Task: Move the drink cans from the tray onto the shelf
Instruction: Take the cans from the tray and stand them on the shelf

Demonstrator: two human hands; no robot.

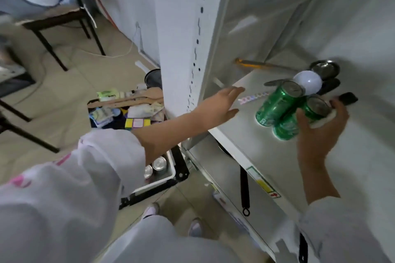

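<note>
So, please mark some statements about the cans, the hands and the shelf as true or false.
1. Two green cans stand on the shelf. True.
2. The left hand holds a can. False: it is open and empty.
3. The right hand touches a green can. True.
4. The white tray on the floor has no cans. False: silver can tops show in it.
5. A white bulb lies behind the cans. True.

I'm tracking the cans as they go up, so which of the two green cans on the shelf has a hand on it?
The green can nearer the shelf's front edge: the right hand wraps it, while the other green can stands free beside it.
</note>
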